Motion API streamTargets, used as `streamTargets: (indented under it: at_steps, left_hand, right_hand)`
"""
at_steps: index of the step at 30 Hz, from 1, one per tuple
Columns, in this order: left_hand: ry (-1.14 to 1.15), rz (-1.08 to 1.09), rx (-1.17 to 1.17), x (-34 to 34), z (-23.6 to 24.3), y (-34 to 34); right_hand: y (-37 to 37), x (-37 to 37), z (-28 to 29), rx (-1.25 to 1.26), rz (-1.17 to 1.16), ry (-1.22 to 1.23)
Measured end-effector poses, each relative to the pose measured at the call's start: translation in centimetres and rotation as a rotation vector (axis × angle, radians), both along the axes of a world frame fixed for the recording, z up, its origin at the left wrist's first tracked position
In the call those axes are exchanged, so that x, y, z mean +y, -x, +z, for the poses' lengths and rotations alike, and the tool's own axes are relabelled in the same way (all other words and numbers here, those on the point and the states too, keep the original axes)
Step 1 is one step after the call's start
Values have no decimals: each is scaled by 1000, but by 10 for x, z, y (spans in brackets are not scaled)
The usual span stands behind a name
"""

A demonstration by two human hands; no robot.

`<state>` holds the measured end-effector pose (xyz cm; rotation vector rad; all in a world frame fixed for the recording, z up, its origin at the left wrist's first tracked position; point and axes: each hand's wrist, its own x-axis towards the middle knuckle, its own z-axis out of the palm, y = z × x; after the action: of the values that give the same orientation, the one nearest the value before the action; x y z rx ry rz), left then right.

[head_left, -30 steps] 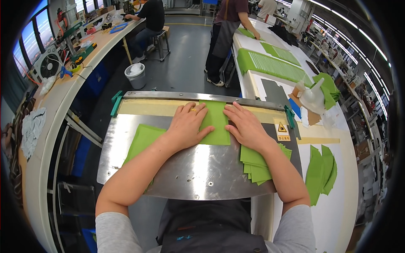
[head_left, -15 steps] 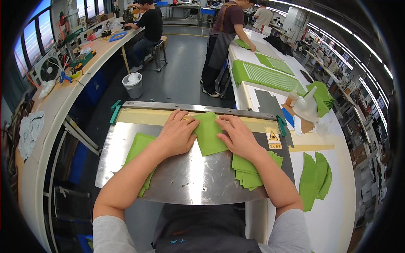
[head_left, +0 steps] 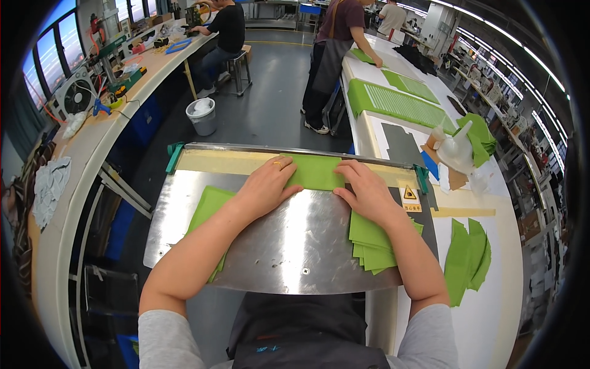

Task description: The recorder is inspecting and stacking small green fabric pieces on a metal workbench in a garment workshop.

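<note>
A green fabric piece lies at the far edge of the metal plate, its far edge against the long metal bar. At its left side my left hand holds it, thumb near the lower corner. My right hand has hold of the right side, thumb at the lower corner and fingers along the edge. A stack of green pieces rests beside my right forearm. Partly hidden by my left forearm is another green pile.
Green clamps sit at both bar ends. On the right-hand table are cut green pieces, a white bottle and striped green sheets. A bin stands on the floor; co-workers are beyond.
The green piece has moved away from me, up to the bar, and now lies straighter. My hands have spread a little apart at its sides. The bar's top face shows less.
</note>
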<state>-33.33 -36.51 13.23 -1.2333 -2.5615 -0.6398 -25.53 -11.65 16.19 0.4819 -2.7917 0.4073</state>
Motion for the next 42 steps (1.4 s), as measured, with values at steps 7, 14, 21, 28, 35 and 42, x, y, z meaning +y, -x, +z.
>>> streamTargets:
  at_steps: [7, 14, 21, 28, 35, 42]
  left_hand:
    - [15, 11, 13, 8, -7, 6]
    - [60, 40, 3, 0, 1, 4]
    - [87, 14, 64, -1, 14, -2]
    - [40, 0, -213, -20, 35, 5]
    - [676, 349, -389, -49, 107, -14]
    - [623, 393, -692, -62, 84, 6]
  right_hand:
    - [1, 5, -4, -114, -6, -47]
    - [2, 0, -8, -59, 1, -71]
    - [2, -1, -6, -45, -2, -53]
    - [12, -7, 2, 4, 127, -31]
    - [-40, 24, 72, 71, -13, -62]
    - [-133, 42, 78, -318, -123, -104]
